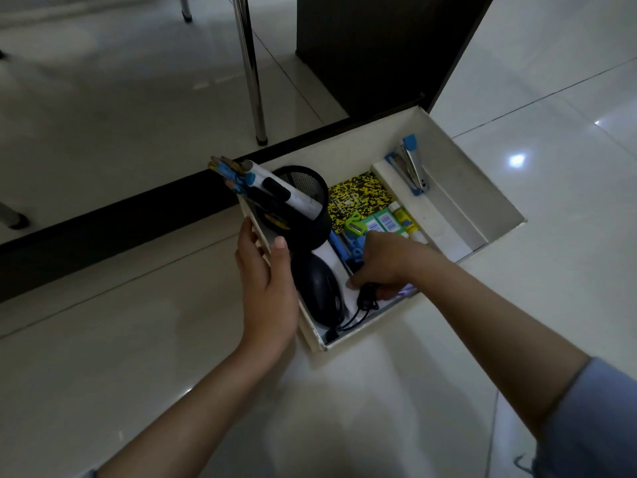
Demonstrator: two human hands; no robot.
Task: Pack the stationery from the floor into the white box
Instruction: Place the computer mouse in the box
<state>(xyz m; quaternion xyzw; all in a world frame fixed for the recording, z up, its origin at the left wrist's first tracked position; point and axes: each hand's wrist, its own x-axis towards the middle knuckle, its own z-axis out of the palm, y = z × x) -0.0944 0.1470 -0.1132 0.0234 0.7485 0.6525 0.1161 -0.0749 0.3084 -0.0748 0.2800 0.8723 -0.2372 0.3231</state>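
Left hand (267, 288) grips the white box's (458, 188) near-left wall, thumb inside. Right hand (382, 262) reaches into the near end, fingers curled on the black cable (365, 301) beside the mouse (320, 291). Pen cup (296, 215) sits far-left inside.

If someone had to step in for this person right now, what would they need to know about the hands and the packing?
Left hand: grips the left wall of the white cardboard box, steadying it.
Right hand: inside the box at its near end, fingers curled on the black cable of the black computer mouse.
Packed: black mesh pen cup with pens, yellow-and-black speckled notebook, blue stapler, green sharpener, glue sticks.
Left: tuck the cable in; no loose stationery visible on the floor.
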